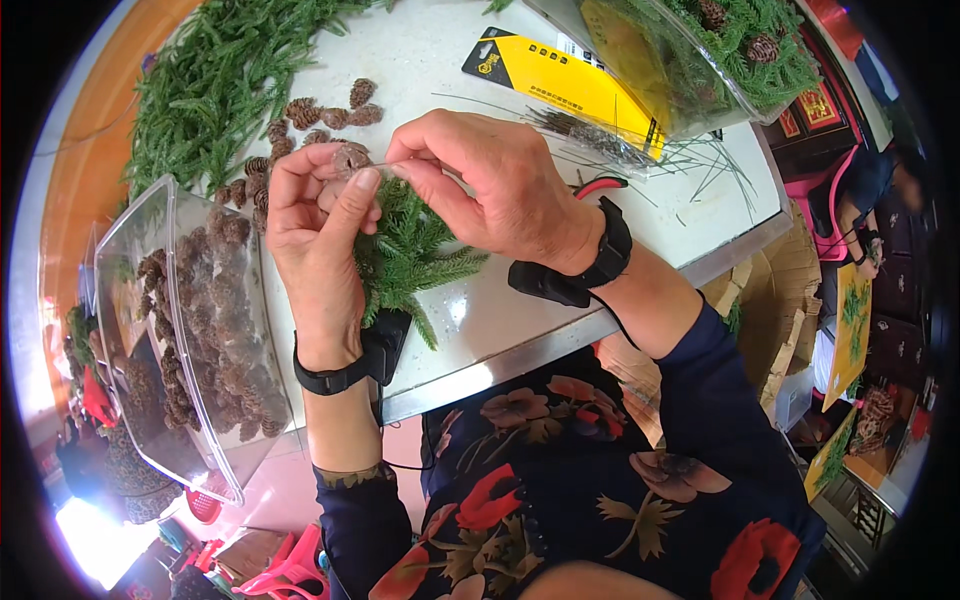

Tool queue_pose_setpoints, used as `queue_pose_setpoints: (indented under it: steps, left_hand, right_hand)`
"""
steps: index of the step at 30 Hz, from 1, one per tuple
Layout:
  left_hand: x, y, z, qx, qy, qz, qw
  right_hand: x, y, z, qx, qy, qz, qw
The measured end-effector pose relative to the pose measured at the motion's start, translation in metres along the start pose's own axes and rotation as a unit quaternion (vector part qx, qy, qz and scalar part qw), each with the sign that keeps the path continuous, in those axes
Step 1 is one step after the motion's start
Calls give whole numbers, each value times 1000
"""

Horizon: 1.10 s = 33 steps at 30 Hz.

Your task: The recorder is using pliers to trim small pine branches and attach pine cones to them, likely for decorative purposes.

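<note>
Between the thumb and fingers of my left hand [322,205] is a small brown pine cone [350,158]. My right hand [490,185] is closed in a pinch right beside the cone; something thin and pale shows at its fingertips, too fine to name. Below both hands, an artificial green pine sprig [415,262] lies on the white table [470,345]. Several loose pine cones [303,113] are scattered just beyond my left hand. Dark straps circle both wrists.
A clear plastic box [170,300] of pine cones stands at the left. Green garland [225,85] heaps at the far left. A yellow package [570,85], thin green wires [700,165] and a red-handled tool [600,186] lie right, near another clear box [690,60] with greenery. Another person [880,200] sits far right.
</note>
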<state>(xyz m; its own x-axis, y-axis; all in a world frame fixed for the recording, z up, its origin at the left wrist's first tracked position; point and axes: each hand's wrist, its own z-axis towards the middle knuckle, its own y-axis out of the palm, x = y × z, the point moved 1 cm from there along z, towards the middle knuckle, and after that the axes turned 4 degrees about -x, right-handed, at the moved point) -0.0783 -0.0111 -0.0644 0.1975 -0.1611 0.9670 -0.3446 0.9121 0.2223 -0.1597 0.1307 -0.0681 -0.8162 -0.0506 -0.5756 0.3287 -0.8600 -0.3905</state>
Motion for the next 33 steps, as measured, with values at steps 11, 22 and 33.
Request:
queue_pose_setpoints:
  steps: [11, 22, 33]
  left_hand:
    - [5, 5, -4, 10, -12, 35, 999]
    - [8, 15, -4, -11, -39, -36, 999]
    - [3, 4, -6, -49, -16, -32, 998]
  right_hand:
    - [-2, 2, -2, 17, 34, -10, 999]
    - [-11, 9, -4, 38, 56, 23, 997]
    - [-16, 7, -4, 65, 49, 22, 996]
